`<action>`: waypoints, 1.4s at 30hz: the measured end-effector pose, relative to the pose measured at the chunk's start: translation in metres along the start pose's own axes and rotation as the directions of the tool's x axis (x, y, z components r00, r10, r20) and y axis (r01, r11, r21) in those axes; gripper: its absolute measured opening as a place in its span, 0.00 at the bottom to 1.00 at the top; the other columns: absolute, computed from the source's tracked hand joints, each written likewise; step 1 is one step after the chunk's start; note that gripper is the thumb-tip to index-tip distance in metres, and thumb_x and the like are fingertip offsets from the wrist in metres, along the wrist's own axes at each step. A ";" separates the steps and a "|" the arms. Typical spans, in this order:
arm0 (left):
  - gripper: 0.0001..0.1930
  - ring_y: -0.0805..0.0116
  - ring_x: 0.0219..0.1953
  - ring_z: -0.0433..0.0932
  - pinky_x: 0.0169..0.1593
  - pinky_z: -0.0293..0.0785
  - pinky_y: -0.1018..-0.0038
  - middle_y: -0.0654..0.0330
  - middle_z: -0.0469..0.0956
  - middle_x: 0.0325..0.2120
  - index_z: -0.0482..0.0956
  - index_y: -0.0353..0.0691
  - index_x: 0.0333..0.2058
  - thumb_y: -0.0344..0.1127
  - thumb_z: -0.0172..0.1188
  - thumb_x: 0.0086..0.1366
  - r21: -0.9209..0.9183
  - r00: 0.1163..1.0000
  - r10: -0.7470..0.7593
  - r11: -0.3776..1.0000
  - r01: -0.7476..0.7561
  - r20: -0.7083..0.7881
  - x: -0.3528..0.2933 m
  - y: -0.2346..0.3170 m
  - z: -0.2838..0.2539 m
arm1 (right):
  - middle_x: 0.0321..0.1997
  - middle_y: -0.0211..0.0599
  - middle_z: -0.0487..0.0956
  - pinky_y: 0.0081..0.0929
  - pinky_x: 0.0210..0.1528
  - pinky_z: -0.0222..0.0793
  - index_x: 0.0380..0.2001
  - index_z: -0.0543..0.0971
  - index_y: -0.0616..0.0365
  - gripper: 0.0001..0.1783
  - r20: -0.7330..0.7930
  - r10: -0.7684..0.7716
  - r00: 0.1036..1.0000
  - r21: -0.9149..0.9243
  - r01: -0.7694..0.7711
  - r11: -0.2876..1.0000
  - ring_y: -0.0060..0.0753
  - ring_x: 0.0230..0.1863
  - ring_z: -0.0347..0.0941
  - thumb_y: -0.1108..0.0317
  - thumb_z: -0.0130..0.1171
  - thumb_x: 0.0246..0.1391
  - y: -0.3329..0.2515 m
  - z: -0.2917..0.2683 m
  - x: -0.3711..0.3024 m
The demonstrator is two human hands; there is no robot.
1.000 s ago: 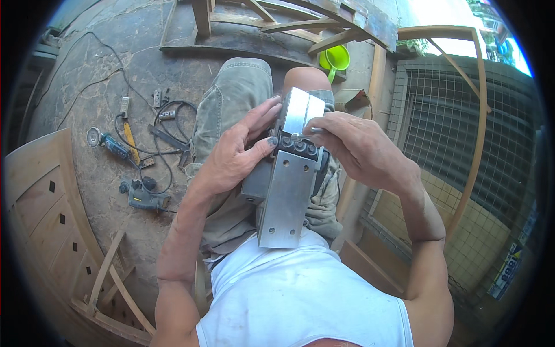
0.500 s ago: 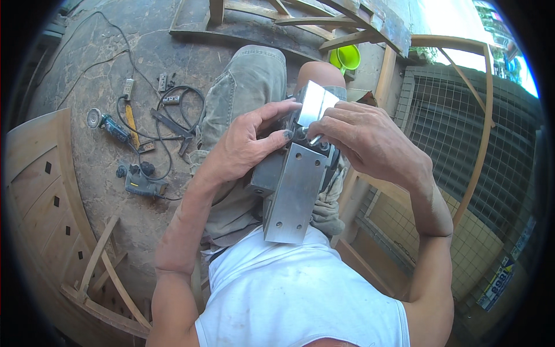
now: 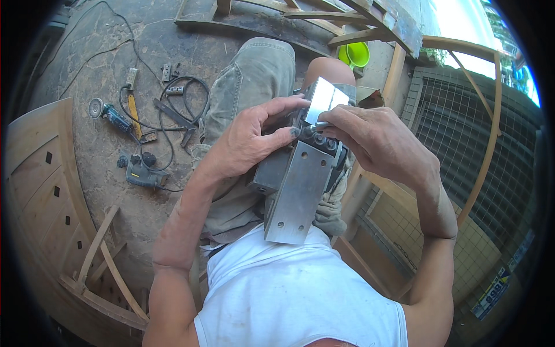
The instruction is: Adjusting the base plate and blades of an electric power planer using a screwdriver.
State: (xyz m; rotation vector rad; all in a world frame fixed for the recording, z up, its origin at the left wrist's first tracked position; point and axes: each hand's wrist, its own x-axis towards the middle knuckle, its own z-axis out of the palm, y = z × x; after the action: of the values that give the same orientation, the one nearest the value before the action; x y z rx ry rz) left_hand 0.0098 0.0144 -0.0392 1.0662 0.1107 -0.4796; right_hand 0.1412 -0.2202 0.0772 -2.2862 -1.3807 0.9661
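An electric hand planer [image 3: 298, 194] lies upside down on my lap, its flat metal sole plates facing up. Between the plates, the dark cutter drum shows a row of bolts [image 3: 321, 140]. My left hand [image 3: 245, 139] grips the planer's left side, thumb at the drum and fingers along the front plate. My right hand [image 3: 393, 141] is closed in a pinch over the drum's right part. From its fingertips pokes a small silver wrench [image 3: 318, 124], mostly hidden by the fingers.
On the concrete floor at left lie an angle grinder [image 3: 110, 115], another grey power tool [image 3: 141, 173], a dark metal square [image 3: 173, 118] and tangled cords. A carved wooden panel [image 3: 43, 173] stands at far left. A green plastic dipper [image 3: 355, 53] sits beyond my knee; wire mesh [image 3: 451, 133] is at right.
My right hand's fingers have shifted at the drum, and the wrench's tip shows at a different angle, with more bolts exposed. My left hand keeps its hold. The whole view has shifted slightly.
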 end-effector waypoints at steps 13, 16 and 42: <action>0.30 0.48 0.82 0.67 0.82 0.66 0.57 0.41 0.60 0.85 0.79 0.37 0.74 0.27 0.67 0.75 0.353 0.973 0.230 0.909 -0.223 0.022 0.005 0.000 -0.002 | 0.42 0.50 0.87 0.54 0.38 0.82 0.49 0.76 0.63 0.13 -0.059 -0.106 0.993 0.000 0.107 0.994 0.59 0.42 0.90 0.78 0.67 0.65 0.000 0.005 0.017; 0.23 0.42 0.87 0.58 0.83 0.61 0.58 0.36 0.55 0.86 0.90 0.36 0.62 0.33 0.74 0.69 0.399 0.972 0.232 0.888 -0.227 0.035 0.016 0.008 0.016 | 0.37 0.55 0.84 0.57 0.33 0.76 0.45 0.72 0.64 0.10 -0.067 -0.044 0.997 0.022 0.045 0.999 0.66 0.34 0.85 0.74 0.65 0.70 -0.011 0.001 0.009; 0.51 0.65 0.55 0.83 0.57 0.80 0.63 0.53 0.87 0.53 0.66 0.52 0.85 0.65 0.77 0.71 0.186 0.988 -0.071 0.978 0.097 -0.139 -0.013 -0.034 0.000 | 0.31 0.38 0.84 0.42 0.34 0.81 0.49 0.84 0.51 0.11 -0.527 0.121 0.841 0.131 -0.061 0.989 0.45 0.33 0.87 0.61 0.67 0.69 -0.038 0.094 0.029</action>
State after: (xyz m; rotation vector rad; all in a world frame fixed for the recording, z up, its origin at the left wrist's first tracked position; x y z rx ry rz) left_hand -0.0163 0.0056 -0.0633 1.2872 0.2306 -0.5032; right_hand 0.0613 -0.1844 0.0188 -2.3047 -0.9597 0.3563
